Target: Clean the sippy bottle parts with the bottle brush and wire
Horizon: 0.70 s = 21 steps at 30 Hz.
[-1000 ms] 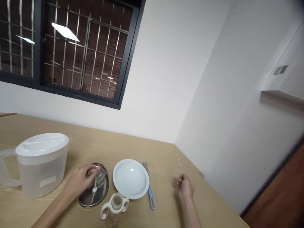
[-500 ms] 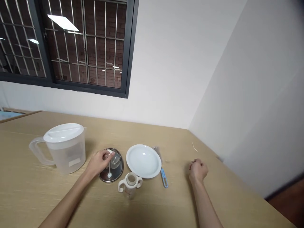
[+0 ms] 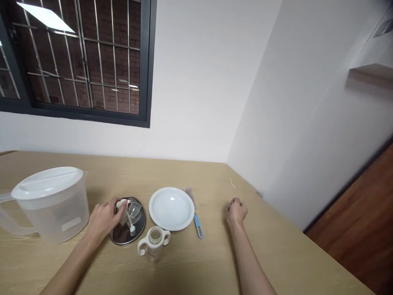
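Plastic jug (image 3: 55, 209) stood left of the left hand (image 3: 104, 219), which pinched a cap (image 3: 122, 203) over the tray (image 3: 118, 237), its straw (image 3: 129, 219) slanting lengthwise nearward, right. Table (image 3: 215, 246) stretched from brush (image 3: 198, 226) to right hand (image 3: 237, 211), loosely fisted, contents hidden, near the right edge.

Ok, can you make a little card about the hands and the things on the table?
left hand: pinching a white plastic part with a thin straw
under it: round silver metal tray
right hand: curled up, inside hidden
front: upright clear bottle with two cream handles
behind bottle: round white dish
right of dish: long blue-handled tool
far left: translucent plastic jug with white lid
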Each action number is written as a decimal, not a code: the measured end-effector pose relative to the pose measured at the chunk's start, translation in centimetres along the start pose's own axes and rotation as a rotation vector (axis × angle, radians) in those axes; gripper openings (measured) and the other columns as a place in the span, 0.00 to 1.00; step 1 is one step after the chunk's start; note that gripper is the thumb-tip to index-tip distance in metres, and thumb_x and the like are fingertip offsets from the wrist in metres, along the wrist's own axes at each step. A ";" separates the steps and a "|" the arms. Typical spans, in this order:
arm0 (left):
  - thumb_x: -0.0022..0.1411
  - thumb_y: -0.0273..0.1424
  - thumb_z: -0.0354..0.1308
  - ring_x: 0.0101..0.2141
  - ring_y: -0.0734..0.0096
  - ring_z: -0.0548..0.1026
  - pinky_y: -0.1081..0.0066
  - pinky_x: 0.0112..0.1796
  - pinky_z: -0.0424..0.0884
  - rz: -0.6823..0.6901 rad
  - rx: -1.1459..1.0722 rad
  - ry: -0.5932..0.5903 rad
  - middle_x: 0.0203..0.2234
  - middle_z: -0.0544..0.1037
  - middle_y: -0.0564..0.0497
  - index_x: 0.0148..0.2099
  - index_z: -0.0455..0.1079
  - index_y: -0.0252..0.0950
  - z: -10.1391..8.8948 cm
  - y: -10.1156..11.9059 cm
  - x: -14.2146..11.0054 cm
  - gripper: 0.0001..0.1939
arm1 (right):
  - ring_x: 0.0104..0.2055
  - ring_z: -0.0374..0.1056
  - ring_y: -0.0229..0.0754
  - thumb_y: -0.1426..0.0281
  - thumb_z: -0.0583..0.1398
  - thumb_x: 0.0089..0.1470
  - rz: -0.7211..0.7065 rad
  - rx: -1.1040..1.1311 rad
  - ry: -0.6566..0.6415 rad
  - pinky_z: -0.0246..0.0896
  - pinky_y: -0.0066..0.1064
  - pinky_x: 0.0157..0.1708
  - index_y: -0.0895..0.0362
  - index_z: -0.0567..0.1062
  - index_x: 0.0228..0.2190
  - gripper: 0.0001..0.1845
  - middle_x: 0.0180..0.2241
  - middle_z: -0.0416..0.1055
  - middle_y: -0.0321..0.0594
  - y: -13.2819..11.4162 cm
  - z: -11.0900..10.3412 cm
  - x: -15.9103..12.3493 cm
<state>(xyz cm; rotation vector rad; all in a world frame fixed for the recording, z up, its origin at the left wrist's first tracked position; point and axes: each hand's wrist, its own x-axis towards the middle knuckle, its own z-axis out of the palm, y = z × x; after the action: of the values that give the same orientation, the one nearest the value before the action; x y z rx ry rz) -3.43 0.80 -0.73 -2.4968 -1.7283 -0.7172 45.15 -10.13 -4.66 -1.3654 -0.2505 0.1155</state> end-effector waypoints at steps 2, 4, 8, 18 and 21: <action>0.69 0.46 0.38 0.34 0.56 0.78 0.65 0.37 0.63 -0.002 -0.036 0.037 0.31 0.81 0.46 0.43 0.71 0.38 0.2 -0.2 0.0 0.24 | 0.32 0.69 0.35 0.59 0.57 0.63 0.035 0.035 -0.005 0.69 0.30 0.31 0.60 0.71 0.43 0.17 0.37 0.71 0.39 -0.6 0.4 -0.6; 0.70 0.44 0.38 0.34 0.58 0.77 0.66 0.37 0.63 -0.010 -0.100 0.082 0.33 0.81 0.47 0.39 0.69 0.39 0.3 -0.3 0.0 0.22 | 0.21 0.62 0.30 0.56 0.56 0.61 0.030 0.053 -0.045 0.60 0.24 0.20 0.60 0.70 0.36 0.18 0.28 0.68 0.33 -1.2 0.9 -1.6; 0.70 0.44 0.40 0.31 0.62 0.75 0.68 0.34 0.62 -0.032 -0.228 0.134 0.27 0.78 0.51 0.33 0.65 0.40 0.2 -0.2 0.0 0.20 | 0.18 0.57 0.30 0.50 0.59 0.51 -0.046 0.033 -0.208 0.52 0.24 0.15 0.59 0.69 0.31 0.22 0.25 0.66 0.31 -1.9 2.4 -4.7; 0.68 0.41 0.45 0.25 0.68 0.69 0.70 0.30 0.59 0.056 -0.293 0.224 0.18 0.70 0.54 0.23 0.58 0.39 -0.2 0.3 -0.4 0.21 | 0.35 0.70 0.44 0.51 0.55 0.56 -0.302 -0.346 -0.595 0.62 0.31 0.36 0.61 0.78 0.36 0.26 0.34 0.77 0.45 -2.9 4.0 -9.5; 0.68 0.41 0.45 0.24 0.69 0.68 0.70 0.31 0.60 0.079 -0.308 0.261 0.18 0.68 0.55 0.23 0.57 0.39 -0.3 0.5 -0.5 0.22 | 0.42 0.70 0.45 0.56 0.49 0.60 -0.361 -0.527 -0.611 0.60 0.31 0.42 0.59 0.75 0.44 0.25 0.39 0.76 0.46 -4.3 2.9 -9.0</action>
<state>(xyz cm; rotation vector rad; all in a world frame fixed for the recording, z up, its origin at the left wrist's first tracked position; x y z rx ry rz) -3.26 0.04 -0.51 -2.4904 -1.5205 -1.3235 35.41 -10.26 -0.94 -1.7543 -1.0952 0.1699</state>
